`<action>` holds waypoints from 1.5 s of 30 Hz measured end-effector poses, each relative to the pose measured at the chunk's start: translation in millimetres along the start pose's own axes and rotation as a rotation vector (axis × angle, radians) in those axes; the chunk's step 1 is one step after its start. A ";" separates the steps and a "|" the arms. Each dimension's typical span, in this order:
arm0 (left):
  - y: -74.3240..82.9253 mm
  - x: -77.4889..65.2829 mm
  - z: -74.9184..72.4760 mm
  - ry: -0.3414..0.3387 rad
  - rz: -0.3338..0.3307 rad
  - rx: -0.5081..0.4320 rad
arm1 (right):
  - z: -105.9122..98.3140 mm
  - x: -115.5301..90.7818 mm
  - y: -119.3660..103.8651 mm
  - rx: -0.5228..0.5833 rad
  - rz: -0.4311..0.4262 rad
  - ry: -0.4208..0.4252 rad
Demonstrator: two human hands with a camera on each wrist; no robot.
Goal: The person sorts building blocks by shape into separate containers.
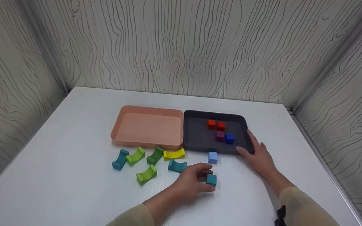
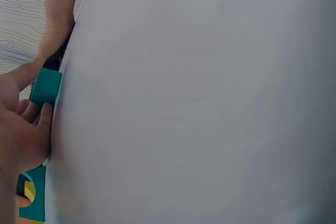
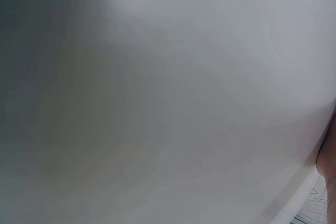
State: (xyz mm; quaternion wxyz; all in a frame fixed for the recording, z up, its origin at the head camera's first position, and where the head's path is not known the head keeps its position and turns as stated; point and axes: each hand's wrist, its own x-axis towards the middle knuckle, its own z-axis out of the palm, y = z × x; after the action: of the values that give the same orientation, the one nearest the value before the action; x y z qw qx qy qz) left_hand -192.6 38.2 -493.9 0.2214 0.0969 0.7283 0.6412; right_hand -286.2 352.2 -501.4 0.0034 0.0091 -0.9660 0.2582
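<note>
My left hand (image 1: 191, 182) reaches round a teal cube (image 1: 211, 180) on the white table. Thumb and index finger stand apart on either side of the cube, with a gap to each; the other fingers bend behind it. In the left wrist view the same teal cube (image 2: 46, 86) shows beside the fingertips. My right hand (image 1: 261, 157) rests on the near right corner of a black tray (image 1: 196, 147), its fingers straight along the side and its thumb at the front rim. Beyond the left hand sits a light blue cube (image 1: 212, 157).
Inside the black tray lie two red cubes (image 1: 211, 124), a purple cube (image 1: 219, 136) and a blue cube (image 1: 229, 138). A salmon-pink tray (image 1: 149, 145) adjoins it on the left. Several curved blocks, among them a yellow one (image 1: 174, 154) and a teal one (image 1: 177, 165), lie in front.
</note>
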 end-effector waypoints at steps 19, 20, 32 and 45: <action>-3.1 -0.3 1.8 0.034 0.002 0.012 | 0.6 0.7 1.4 0.008 -0.002 0.003; -2.9 -0.3 2.1 0.036 -0.003 0.012 | 0.6 0.8 1.5 0.007 -0.006 0.004; -1.0 -1.4 4.3 0.046 -0.062 0.056 | -0.2 1.3 2.8 0.006 -0.013 0.001; 9.3 -5.9 4.3 0.061 -0.102 0.097 | 0.7 1.6 2.1 0.012 0.006 -0.008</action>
State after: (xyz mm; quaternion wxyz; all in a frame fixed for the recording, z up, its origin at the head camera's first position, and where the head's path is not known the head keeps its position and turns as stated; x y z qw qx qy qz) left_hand -186.8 41.0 -483.9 0.2264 0.0509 0.7690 0.5956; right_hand -287.9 353.6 -503.1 -0.0014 0.0073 -0.9645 0.2640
